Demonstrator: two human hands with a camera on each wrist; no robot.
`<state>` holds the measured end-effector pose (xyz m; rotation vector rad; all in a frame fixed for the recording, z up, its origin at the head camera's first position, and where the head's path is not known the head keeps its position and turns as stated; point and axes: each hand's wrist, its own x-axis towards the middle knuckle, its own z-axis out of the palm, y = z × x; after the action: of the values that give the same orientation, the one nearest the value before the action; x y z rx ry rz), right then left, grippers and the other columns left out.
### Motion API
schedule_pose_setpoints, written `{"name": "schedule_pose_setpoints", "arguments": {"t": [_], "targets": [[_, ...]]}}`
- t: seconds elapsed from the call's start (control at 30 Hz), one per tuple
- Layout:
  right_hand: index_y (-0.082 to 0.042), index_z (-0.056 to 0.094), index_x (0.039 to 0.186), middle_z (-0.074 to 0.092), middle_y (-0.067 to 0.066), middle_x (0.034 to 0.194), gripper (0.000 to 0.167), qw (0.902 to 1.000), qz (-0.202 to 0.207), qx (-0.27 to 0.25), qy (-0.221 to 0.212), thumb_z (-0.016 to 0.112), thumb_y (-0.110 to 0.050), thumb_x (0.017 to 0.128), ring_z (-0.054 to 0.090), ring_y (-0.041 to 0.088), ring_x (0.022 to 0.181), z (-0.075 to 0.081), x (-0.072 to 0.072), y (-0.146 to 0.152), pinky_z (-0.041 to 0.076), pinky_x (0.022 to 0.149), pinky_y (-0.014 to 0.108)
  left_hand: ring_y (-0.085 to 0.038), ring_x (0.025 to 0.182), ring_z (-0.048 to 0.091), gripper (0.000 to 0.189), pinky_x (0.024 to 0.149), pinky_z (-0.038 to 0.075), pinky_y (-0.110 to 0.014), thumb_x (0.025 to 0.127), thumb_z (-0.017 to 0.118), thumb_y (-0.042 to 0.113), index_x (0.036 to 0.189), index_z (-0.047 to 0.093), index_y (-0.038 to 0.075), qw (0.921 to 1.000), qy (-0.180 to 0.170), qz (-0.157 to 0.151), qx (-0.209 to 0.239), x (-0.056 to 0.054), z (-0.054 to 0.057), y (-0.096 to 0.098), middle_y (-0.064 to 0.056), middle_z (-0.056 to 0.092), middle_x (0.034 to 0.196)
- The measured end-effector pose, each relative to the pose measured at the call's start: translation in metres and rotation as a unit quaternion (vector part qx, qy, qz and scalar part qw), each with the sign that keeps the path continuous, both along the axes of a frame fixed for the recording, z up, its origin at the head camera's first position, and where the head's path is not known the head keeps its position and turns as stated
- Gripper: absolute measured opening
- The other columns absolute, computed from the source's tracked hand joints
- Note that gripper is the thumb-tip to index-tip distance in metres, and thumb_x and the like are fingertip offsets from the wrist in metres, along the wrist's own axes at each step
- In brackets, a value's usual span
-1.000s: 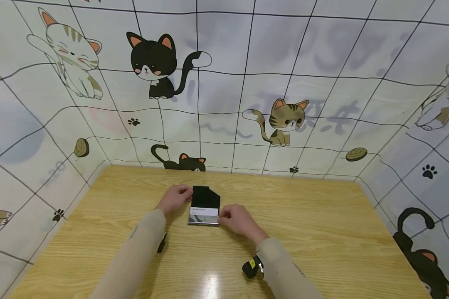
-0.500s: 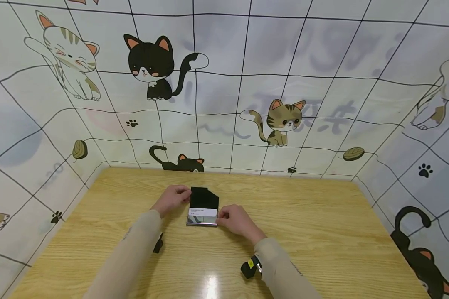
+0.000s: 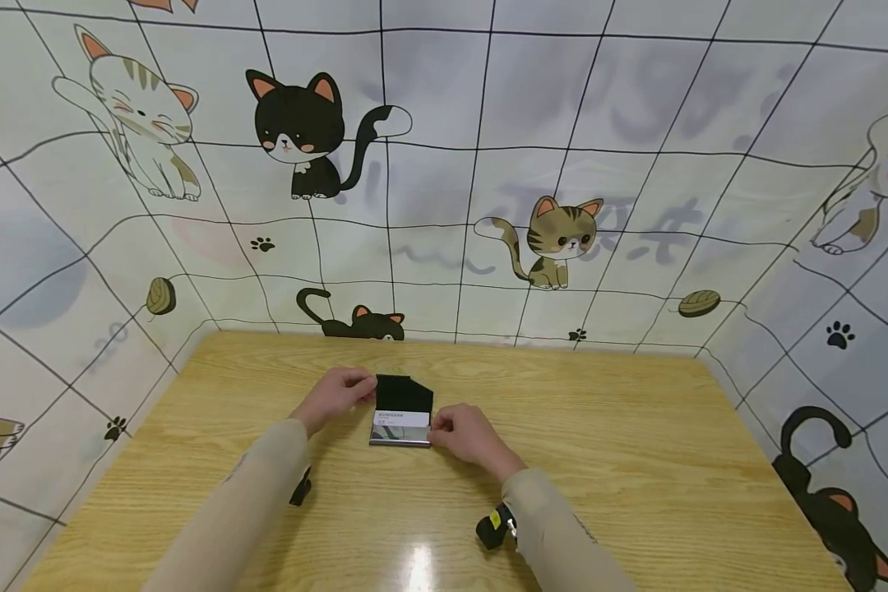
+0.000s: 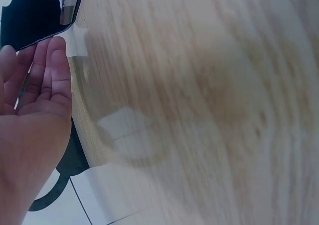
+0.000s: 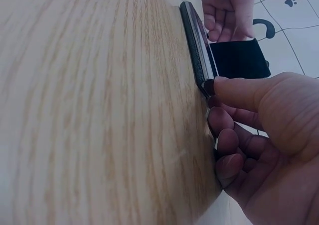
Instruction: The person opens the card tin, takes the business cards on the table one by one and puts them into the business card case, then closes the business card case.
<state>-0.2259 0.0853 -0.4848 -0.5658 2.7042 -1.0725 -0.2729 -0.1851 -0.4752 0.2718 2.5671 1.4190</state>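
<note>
A card case (image 3: 400, 436) lies on the wooden table, its silvery body toward the person and a white card (image 3: 401, 418) showing inside. Its black flap (image 3: 403, 394) stands raised off the table at the far side. With thumb and fingertips my left hand (image 3: 337, 396) pinches the flap's left edge; the left wrist view shows this hand (image 4: 40, 95) from the palm side. My right hand (image 3: 469, 437) grips the case's right edge near the front corner. In the right wrist view, the thumb of the right hand (image 5: 269, 125) lies on the edge, with curled fingers beside and below.
The wooden table (image 3: 599, 460) stretches around the case on all sides. Behind it and at both sides hangs a white cloth (image 3: 444, 181) printed with cats and grid lines. A black wrist device (image 3: 494, 526) is strapped at the right sleeve.
The flap has tilted up a little toward the person, so it looks shorter. My left forearm has shifted slightly left. The right hand keeps its hold on the case.
</note>
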Motion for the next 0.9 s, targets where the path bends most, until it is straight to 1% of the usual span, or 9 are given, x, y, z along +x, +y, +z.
{"name": "schedule_pose_setpoints", "arguments": {"t": [0.07, 0.17, 0.3, 0.4, 0.53, 0.6, 0.73, 0.83, 0.9], "targets": [[-0.011, 0.071, 0.082, 0.059, -0.007, 0.072, 0.011, 1.0000, 0.000, -0.001, -0.002, 0.076, -0.013, 0.092, 0.048, 0.008, 0.067, 0.000, 0.000, 0.000, 0.038, 0.061, 0.023, -0.021, 0.090, 0.067, 0.029, 0.086, 0.054, -0.036, 0.108, 0.057, 0.025, 0.101, 0.075, 0.003, 0.9999, 0.008, -0.008, -0.003, 0.002, 0.001, -0.001, -0.011, 0.073, 0.095], [-0.011, 0.072, 0.083, 0.060, -0.007, 0.073, 0.011, 1.0000, 0.001, -0.002, -0.005, 0.076, -0.014, 0.092, 0.048, 0.009, 0.067, -0.001, -0.001, 0.000, 0.039, 0.061, 0.023, -0.021, 0.091, 0.068, 0.033, 0.087, 0.056, -0.039, 0.108, 0.057, 0.029, 0.101, 0.075, 0.003, 0.9999, 0.008, -0.009, -0.003, 0.005, 0.002, -0.003, -0.010, 0.073, 0.096], [-0.011, 0.072, 0.083, 0.060, -0.007, 0.073, 0.010, 1.0000, 0.001, -0.002, -0.006, 0.076, -0.014, 0.092, 0.048, 0.008, 0.068, 0.000, -0.002, 0.000, 0.039, 0.062, 0.023, -0.021, 0.091, 0.069, 0.035, 0.088, 0.056, -0.040, 0.108, 0.057, 0.031, 0.100, 0.075, 0.003, 1.0000, -0.003, -0.007, -0.004, 0.008, 0.003, -0.004, -0.008, 0.074, 0.097], [-0.011, 0.072, 0.082, 0.060, -0.007, 0.072, 0.011, 1.0000, 0.000, -0.001, -0.005, 0.076, -0.013, 0.092, 0.048, 0.008, 0.067, 0.000, -0.002, 0.000, 0.039, 0.062, 0.023, -0.021, 0.093, 0.068, 0.036, 0.089, 0.055, -0.041, 0.108, 0.057, 0.034, 0.100, 0.076, 0.005, 0.9998, -0.011, -0.007, -0.015, 0.010, 0.005, -0.005, -0.007, 0.075, 0.099], [-0.011, 0.071, 0.081, 0.060, -0.007, 0.072, 0.012, 1.0000, 0.001, 0.002, -0.002, 0.076, -0.013, 0.092, 0.049, 0.009, 0.068, 0.000, -0.002, 0.000, 0.039, 0.062, 0.024, -0.022, 0.100, 0.069, 0.033, 0.092, 0.054, -0.043, 0.107, 0.058, 0.036, 0.108, 0.077, 0.009, 0.9993, -0.020, -0.013, -0.028, 0.015, 0.008, -0.007, -0.006, 0.076, 0.106], [-0.011, 0.071, 0.081, 0.060, -0.007, 0.073, 0.012, 1.0000, 0.001, 0.002, -0.001, 0.076, -0.013, 0.092, 0.049, 0.009, 0.068, 0.000, -0.002, 0.000, 0.039, 0.062, 0.024, -0.022, 0.102, 0.069, 0.031, 0.092, 0.054, -0.043, 0.107, 0.059, 0.035, 0.114, 0.077, 0.010, 0.9989, -0.016, -0.023, -0.038, 0.017, 0.010, -0.008, -0.007, 0.076, 0.110], [-0.012, 0.071, 0.082, 0.059, -0.007, 0.073, 0.012, 1.0000, 0.000, 0.003, -0.005, 0.076, -0.014, 0.092, 0.049, 0.010, 0.069, 0.000, -0.002, 0.001, 0.039, 0.062, 0.025, -0.021, 0.105, 0.067, 0.029, 0.091, 0.054, -0.043, 0.105, 0.062, 0.031, 0.121, 0.076, 0.011, 0.9968, 0.007, -0.045, -0.065, 0.022, 0.011, -0.011, -0.007, 0.074, 0.117], [-0.012, 0.071, 0.081, 0.059, -0.007, 0.073, 0.013, 1.0000, 0.000, 0.004, -0.005, 0.076, -0.015, 0.093, 0.049, 0.010, 0.068, -0.001, -0.002, 0.000, 0.039, 0.062, 0.025, -0.022, 0.108, 0.067, 0.026, 0.093, 0.054, -0.044, 0.105, 0.063, 0.027, 0.121, 0.076, 0.010, 0.9932, 0.038, -0.071, -0.085, 0.024, 0.010, -0.012, -0.007, 0.074, 0.119], [-0.012, 0.071, 0.081, 0.059, -0.007, 0.073, 0.013, 1.0000, 0.000, 0.005, -0.003, 0.076, -0.015, 0.093, 0.049, 0.009, 0.068, 0.000, -0.002, 0.000, 0.039, 0.062, 0.024, -0.021, 0.107, 0.068, 0.023, 0.091, 0.055, -0.043, 0.104, 0.064, 0.023, 0.119, 0.076, 0.009, 0.9887, 0.065, -0.092, -0.099, 0.026, 0.009, -0.012, -0.006, 0.074, 0.117]]}}
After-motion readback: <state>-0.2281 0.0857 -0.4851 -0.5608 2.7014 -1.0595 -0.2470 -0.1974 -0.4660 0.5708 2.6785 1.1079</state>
